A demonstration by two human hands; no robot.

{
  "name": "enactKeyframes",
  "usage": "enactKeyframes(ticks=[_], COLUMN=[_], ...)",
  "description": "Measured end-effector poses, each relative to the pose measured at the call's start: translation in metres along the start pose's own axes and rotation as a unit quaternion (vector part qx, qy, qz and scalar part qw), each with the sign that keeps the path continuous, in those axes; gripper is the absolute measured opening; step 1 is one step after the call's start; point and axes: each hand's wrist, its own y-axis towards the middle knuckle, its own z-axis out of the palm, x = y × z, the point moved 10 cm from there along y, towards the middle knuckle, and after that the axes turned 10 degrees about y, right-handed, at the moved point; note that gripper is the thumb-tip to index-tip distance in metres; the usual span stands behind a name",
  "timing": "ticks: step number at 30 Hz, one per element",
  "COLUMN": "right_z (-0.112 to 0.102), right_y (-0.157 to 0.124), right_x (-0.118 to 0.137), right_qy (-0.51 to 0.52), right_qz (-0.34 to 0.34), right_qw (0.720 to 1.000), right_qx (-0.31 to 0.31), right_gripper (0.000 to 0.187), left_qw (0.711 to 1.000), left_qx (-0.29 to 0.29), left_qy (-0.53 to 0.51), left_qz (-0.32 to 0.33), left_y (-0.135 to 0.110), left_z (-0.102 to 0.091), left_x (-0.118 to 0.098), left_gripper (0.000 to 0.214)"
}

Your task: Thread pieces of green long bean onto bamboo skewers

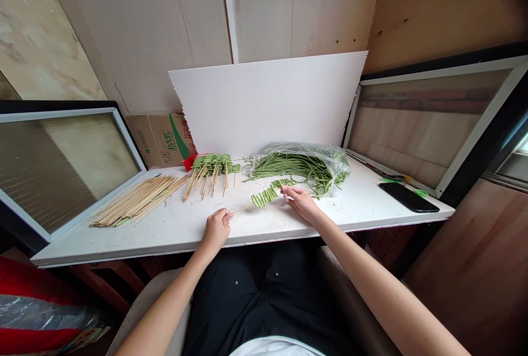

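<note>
My left hand (pixel 217 226) is closed on the near end of a thin bamboo skewer (pixel 244 208) near the front edge of the white table (pixel 173 224). Several short green bean pieces (pixel 264 196) sit threaded side by side on that skewer. My right hand (pixel 300 200) pinches at the skewer's far end, next to the last bean pieces. A few cut bean pieces (pixel 282 182) lie loose just behind it.
A pile of bare skewers (pixel 138 200) lies at the left. Finished bean skewers (pixel 211 168) are stacked behind. A plastic bag of long green beans (pixel 305 164) sits at the back. A black phone (pixel 408 197) lies at the right, with scissors (pixel 398 179) behind it.
</note>
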Motion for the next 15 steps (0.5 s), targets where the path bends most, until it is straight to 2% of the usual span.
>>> enactKeyframes(ticks=[15], right_z=[-0.0077], right_y=[0.002], right_x=[-0.0032], right_qy=[0.03], right_qz=[0.002], right_qw=[0.999], right_qx=[-0.026], right_gripper=[0.037], left_qw=[1.0], left_qx=[0.001], left_qy=[-0.003], left_qz=[0.007], left_y=[-0.0002], left_z=[-0.0011], left_x=[-0.0031], left_gripper=[0.023])
